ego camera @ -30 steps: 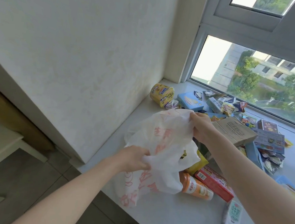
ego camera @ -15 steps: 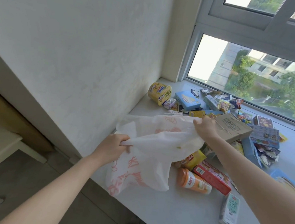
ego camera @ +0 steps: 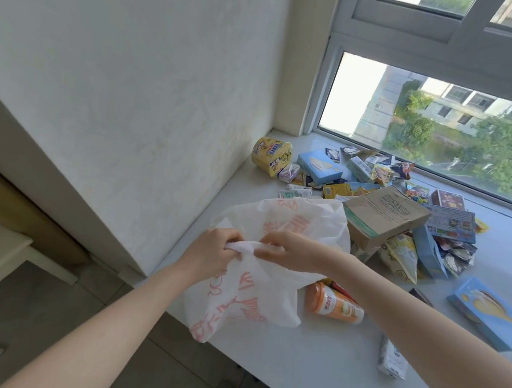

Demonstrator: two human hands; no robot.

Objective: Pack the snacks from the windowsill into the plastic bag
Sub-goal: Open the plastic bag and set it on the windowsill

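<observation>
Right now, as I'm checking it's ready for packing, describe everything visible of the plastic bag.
The plastic bag is thin, white, crumpled film with pink-orange print. It lies slumped on the windowsill, its lower end reaching the front edge. The left hand and right hand pinch a bunched edge together; its mouth isn't visibly open.

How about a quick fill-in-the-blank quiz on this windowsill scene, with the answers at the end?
1. The left hand and right hand both pinch the plastic bag, which is ____ with orange-red print.
2. The orange cup lies on its ____ on the windowsill, beside the bag.
3. The cardboard box right of the bag is ____ in colour.
Missing words: white; side; brown.
</observation>
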